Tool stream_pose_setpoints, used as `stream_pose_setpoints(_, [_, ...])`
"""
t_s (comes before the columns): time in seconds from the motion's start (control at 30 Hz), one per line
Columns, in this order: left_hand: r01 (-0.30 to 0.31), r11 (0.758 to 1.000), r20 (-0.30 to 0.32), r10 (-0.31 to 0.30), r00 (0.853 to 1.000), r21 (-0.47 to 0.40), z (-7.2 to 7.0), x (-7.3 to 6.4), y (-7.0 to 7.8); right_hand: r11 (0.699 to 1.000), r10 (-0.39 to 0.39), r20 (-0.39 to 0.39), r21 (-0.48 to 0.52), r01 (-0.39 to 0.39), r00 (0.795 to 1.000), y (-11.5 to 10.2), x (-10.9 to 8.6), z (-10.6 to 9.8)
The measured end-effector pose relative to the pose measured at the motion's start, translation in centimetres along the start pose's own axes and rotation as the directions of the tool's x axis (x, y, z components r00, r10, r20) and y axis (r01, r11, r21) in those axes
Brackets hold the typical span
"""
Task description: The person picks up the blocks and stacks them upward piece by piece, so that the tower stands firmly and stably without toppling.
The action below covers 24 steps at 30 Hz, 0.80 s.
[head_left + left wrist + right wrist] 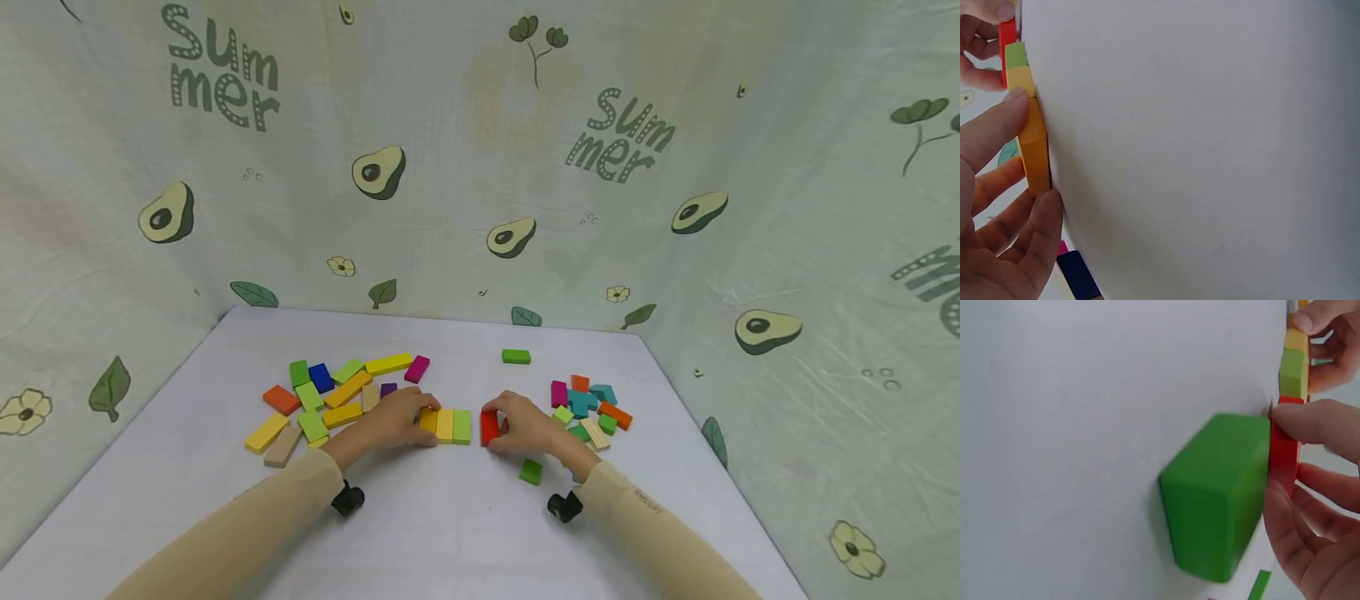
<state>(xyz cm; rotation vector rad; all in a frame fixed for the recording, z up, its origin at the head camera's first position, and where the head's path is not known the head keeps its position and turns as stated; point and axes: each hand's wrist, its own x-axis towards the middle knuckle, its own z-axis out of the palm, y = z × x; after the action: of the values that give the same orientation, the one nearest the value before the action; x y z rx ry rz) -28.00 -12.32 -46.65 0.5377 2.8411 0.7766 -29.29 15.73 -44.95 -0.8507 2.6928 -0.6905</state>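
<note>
My left hand (396, 419) pinches an orange-yellow block (427, 419) between thumb and fingers. Flush against that block stand a yellow block (445, 426) and a light green block (462, 427), forming a short row on the white table. To the right, a red block (489, 429) is held by the thumb and fingers of my right hand (522, 425), a narrow gap away from the light green one in the head view. A green block (1210, 487) lies close beside the right hand, large in the right wrist view. Near the left fingertips is a dark blue-purple block (1079, 275).
A loose spread of yellow, green, orange and wooden blocks, one a blue block (321, 377), covers the left of the table. At right lies a smaller cluster with a teal block (581, 403). A green block (516, 357) sits farther back. Patterned cloth (450, 225) surrounds the table.
</note>
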Motion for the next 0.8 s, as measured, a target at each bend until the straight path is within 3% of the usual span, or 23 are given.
stream_pose_setpoints(0.8, [-0.013,1.000,-0.011,0.013,1.000,0.000,0.1,0.0,-0.1,1.000,0.009,-0.040,-0.018,-0.009,0.999,-1.1,1.8,2.2])
